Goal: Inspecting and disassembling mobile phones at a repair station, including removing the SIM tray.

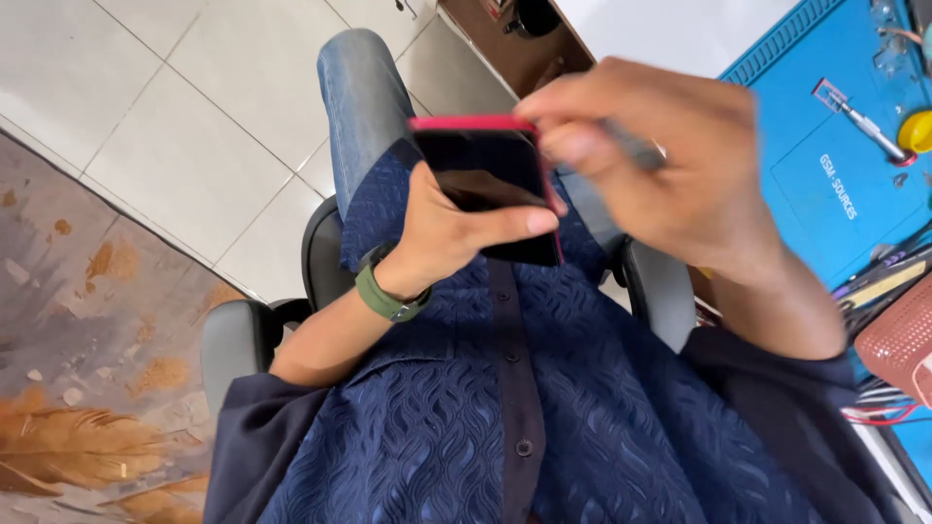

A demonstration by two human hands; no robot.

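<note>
Two hands meet above the lap of a seated person in a dark blue patterned shirt (582, 408) and blue jeans (364, 107), over a pale tiled floor (194, 126) that fills the far left, with a brown and grey leaf-patterned rug (78, 369) at the near left. The person sits in a chair with grey armrests (233, 344). At the far right lies a table under a blue work mat (825, 184), with a small metal hand tool (859, 118) on it and a clutter of tools along its near right edge. The right hand (680, 184), blurred, has its grip pressed together around a thin grey tool (631, 147), pinching it just beside the phone's far right corner. The left hand (451, 228), with a green watch strap (383, 293) on its wrist, wraps its grip around a smartphone in a red case (485, 170), thumb lying across the dark screen. The phone is held in the air over the lap, in the middle of the scene, screen toward the person.
</note>
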